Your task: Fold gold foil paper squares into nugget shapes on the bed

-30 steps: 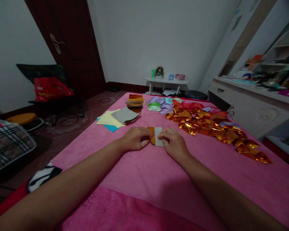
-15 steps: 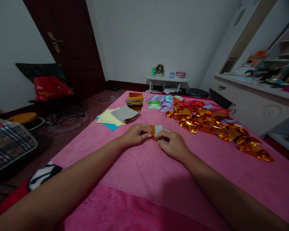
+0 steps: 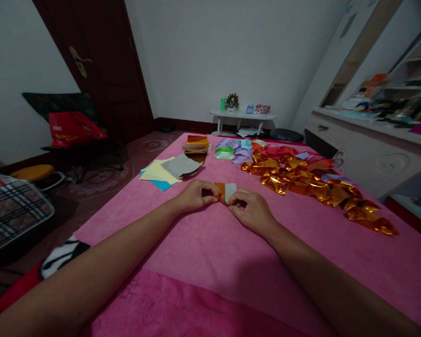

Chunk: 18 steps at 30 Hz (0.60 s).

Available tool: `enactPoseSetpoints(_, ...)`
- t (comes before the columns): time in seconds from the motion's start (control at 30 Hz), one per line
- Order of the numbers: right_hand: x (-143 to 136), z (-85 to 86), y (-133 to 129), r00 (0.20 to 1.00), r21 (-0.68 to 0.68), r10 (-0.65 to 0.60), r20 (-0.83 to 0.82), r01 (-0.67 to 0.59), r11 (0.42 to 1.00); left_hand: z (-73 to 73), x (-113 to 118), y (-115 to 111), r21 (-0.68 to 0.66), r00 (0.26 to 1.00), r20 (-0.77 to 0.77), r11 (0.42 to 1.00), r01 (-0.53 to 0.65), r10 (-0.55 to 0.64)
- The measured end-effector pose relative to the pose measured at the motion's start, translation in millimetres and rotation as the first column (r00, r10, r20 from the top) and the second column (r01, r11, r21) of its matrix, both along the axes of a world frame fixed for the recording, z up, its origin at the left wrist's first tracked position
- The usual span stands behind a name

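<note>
Your forearms reach over the pink cloth [image 3: 196, 252], which covers the surface in front of you. On it, between your two hands, lies the small folded sheet [image 3: 230, 188], orange on its left part and grey on its right. Your left hand [image 3: 198, 195] has thumb and forefinger pinched together on its near edge, and your right hand [image 3: 250, 209] pinches that edge just beside them, fingers closed on the paper. Beyond your right hand the gold foil pieces [image 3: 301, 177] spread in a crumpled band; beyond your left lie the grey sheets [image 3: 180, 164], overlapping the yellow sheets [image 3: 157, 172]. Farther off stand the foil stack [image 3: 197, 141] and the coloured paper shapes [image 3: 225, 153]. Across the floor the red bag [image 3: 73, 128] sits on the chair [image 3: 56, 104], its contents hidden from you; the white side table [image 3: 243, 114] stands against the far wall, bearing a plant [image 3: 232, 100] and a patterned box [image 3: 262, 109]. Compared with a second ago, your right fingers have left the sheet's right side for its near edge, now turned up
</note>
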State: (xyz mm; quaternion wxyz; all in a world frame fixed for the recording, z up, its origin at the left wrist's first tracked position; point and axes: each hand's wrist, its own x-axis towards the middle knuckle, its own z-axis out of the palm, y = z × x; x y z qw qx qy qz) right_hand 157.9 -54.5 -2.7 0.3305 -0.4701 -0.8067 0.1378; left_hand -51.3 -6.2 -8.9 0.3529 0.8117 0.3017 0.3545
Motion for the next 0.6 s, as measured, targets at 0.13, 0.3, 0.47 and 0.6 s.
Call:
enactPoseSetpoints(0.13, -1.7, 2.6, 0.2, 0.996, 0.02, -0.008, -0.088, 0.01, 1.0, -1.6, 1.0, 1.5, -0.092, 0.998, 0.045, 0.995, -0.041, 0.045)
enactPoseSetpoints(0.3, -2.5, 2.7, 3.9, 0.994, 0.053, -0.06, -0.089, 0.065, 0.996, -2.3, 0.6, 5.1, -0.11, 0.995, 0.022, 0.99, -0.093, 0.096)
enactPoseSetpoints(0.47, -4.0, 1.5, 8.7, 0.983, 0.092, -0.176, -0.049, 0.18, 0.979, -0.9, 0.8, 7.1, -0.104, 0.993, -0.006, 0.987, -0.122, 0.122)
enactPoseSetpoints(0.6, -5.9, -0.6, 11.4, 0.969, 0.124, -0.242, -0.045, 0.246, 0.961, -0.5, 1.8, 7.0, -0.111, 0.993, -0.008, 0.986, -0.122, 0.122)
